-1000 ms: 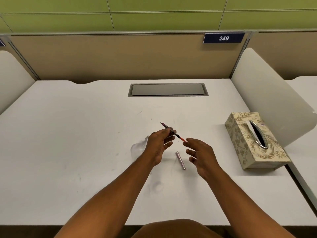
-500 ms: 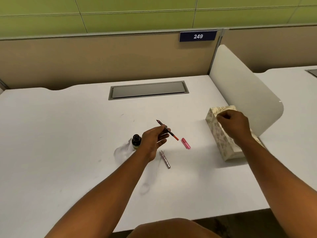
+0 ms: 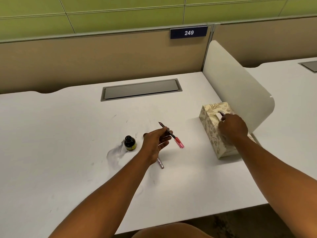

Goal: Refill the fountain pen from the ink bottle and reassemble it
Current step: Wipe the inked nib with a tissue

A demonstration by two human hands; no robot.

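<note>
My left hand (image 3: 155,143) pinches the thin dark nib section of the fountain pen (image 3: 167,130) above the desk, nib pointing up and away to the left, its red end low on the right. A pink pen part (image 3: 181,144) lies on the desk just past that red end. The silver pen cap (image 3: 160,163) lies below my left wrist, partly hidden by it. The small dark ink bottle (image 3: 130,143) stands left of my left hand. My right hand (image 3: 233,127) rests on top of the tissue box (image 3: 210,133), fingers curled at its slot.
A small dark round thing (image 3: 145,134) peeks out behind my left hand. A smeared patch (image 3: 114,153) marks the white desk (image 3: 68,134) left of the bottle. A grey cable hatch (image 3: 141,90) sits at the back, and a white curved divider (image 3: 236,83) stands behind the box.
My right hand left the pen and moved right onto the tissue box. My view turned right, which brought the ink bottle and pink part into sight. My left hand kept hold of the nib section.
</note>
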